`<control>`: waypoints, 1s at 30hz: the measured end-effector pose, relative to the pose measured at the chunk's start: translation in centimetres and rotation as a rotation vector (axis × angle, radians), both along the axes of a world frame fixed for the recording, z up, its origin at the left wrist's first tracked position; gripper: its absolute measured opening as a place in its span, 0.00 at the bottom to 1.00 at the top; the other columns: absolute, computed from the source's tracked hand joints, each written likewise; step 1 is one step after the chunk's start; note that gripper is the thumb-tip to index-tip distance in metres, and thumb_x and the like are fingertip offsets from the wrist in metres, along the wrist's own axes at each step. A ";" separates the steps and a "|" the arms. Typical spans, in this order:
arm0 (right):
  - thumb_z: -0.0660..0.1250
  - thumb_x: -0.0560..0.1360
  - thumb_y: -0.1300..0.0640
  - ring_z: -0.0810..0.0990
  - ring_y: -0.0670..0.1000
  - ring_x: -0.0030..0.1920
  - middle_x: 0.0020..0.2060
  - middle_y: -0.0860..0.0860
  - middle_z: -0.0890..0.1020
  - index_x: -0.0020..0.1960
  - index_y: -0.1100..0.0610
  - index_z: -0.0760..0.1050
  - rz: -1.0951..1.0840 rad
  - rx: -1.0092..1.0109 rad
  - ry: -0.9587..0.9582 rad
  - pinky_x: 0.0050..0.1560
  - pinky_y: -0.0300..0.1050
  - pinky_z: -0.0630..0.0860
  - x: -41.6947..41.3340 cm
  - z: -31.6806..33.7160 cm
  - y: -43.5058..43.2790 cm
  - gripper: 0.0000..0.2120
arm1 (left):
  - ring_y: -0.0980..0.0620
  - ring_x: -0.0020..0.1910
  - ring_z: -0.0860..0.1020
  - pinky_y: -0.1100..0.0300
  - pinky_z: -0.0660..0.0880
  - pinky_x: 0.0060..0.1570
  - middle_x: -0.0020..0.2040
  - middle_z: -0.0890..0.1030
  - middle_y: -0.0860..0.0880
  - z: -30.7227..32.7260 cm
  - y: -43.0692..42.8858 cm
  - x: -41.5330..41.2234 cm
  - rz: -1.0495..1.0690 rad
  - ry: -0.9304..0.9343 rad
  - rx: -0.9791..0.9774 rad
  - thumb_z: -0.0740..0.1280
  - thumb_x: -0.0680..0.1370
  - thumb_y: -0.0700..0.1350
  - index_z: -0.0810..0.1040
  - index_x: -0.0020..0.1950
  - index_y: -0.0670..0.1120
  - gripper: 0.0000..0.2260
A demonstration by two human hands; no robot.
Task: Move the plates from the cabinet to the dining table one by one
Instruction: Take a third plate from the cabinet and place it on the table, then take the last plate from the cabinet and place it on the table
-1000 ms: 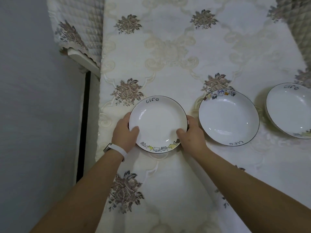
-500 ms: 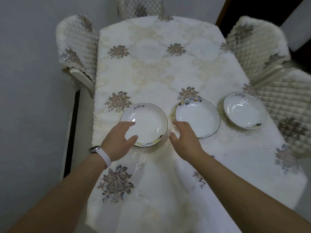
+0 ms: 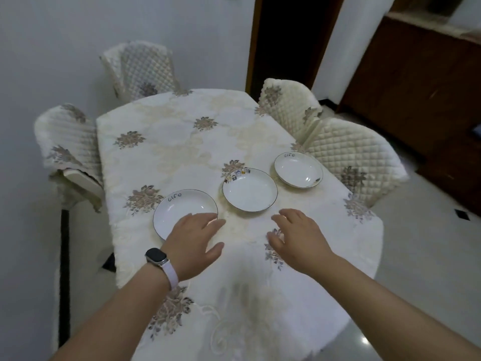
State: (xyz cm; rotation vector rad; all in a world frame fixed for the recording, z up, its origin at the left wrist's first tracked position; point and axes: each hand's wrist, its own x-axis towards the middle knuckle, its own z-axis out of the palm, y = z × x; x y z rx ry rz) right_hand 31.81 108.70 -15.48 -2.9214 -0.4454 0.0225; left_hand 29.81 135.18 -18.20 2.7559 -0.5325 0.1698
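Three white plates with dark rims lie in a row on the dining table (image 3: 182,152), which wears a cream floral cloth. The left plate (image 3: 179,207), marked "life", is partly hidden by my left hand (image 3: 194,239), which hovers open over its near edge and holds nothing. The middle plate (image 3: 250,190) and the right plate (image 3: 298,169) lie untouched. My right hand (image 3: 299,237) is open above the cloth, below the middle plate, empty. A watch sits on my left wrist.
Quilted cream chairs stand around the table: one at the left (image 3: 67,147), one at the far end (image 3: 140,69), two at the right (image 3: 356,157). A dark doorway (image 3: 286,35) and brown wooden cabinet (image 3: 416,74) lie beyond, with pale floor to the right.
Both hands let go of the left plate and drew back toward me, fingers spread. My view rose and pulled away, showing the whole table and chairs.
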 end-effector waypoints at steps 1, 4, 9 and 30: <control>0.60 0.74 0.45 0.77 0.58 0.58 0.56 0.54 0.81 0.58 0.56 0.79 -0.019 -0.008 -0.007 0.54 0.53 0.75 -0.8 0.4 -0.8 0.20 | 0.45 0.57 0.78 0.42 0.71 0.61 0.59 0.80 0.47 0.3 -0.7 -0.2 -0.014 -0.009 0.007 0.61 0.73 0.57 0.78 0.62 0.49 0.22; 0.59 0.76 0.42 0.74 0.56 0.64 0.62 0.53 0.78 0.63 0.54 0.76 -0.085 -0.025 -0.021 0.60 0.53 0.72 -3.0 1.7 -3.6 0.22 | 0.45 0.56 0.79 0.45 0.72 0.60 0.58 0.81 0.47 1.5 -3.0 -0.9 -0.061 -0.038 0.009 0.61 0.73 0.57 0.79 0.61 0.48 0.21; 0.56 0.80 0.41 0.64 0.51 0.71 0.71 0.48 0.69 0.72 0.50 0.67 -0.196 -0.013 0.023 0.69 0.49 0.62 -6.8 3.1 -8.5 0.24 | 0.46 0.53 0.80 0.50 0.74 0.55 0.55 0.82 0.48 3.6 -7.7 -1.9 -0.187 -0.083 -0.048 0.63 0.73 0.55 0.81 0.59 0.48 0.18; 0.52 0.77 0.40 0.68 0.54 0.67 0.67 0.51 0.72 0.70 0.52 0.68 -0.572 0.031 -0.002 0.67 0.50 0.63 -30.8 6.8 -35.3 0.26 | 0.44 0.52 0.80 0.50 0.75 0.52 0.56 0.82 0.46 8.2 -42.2 -14.5 -0.677 -0.195 0.057 0.62 0.73 0.54 0.81 0.58 0.48 0.18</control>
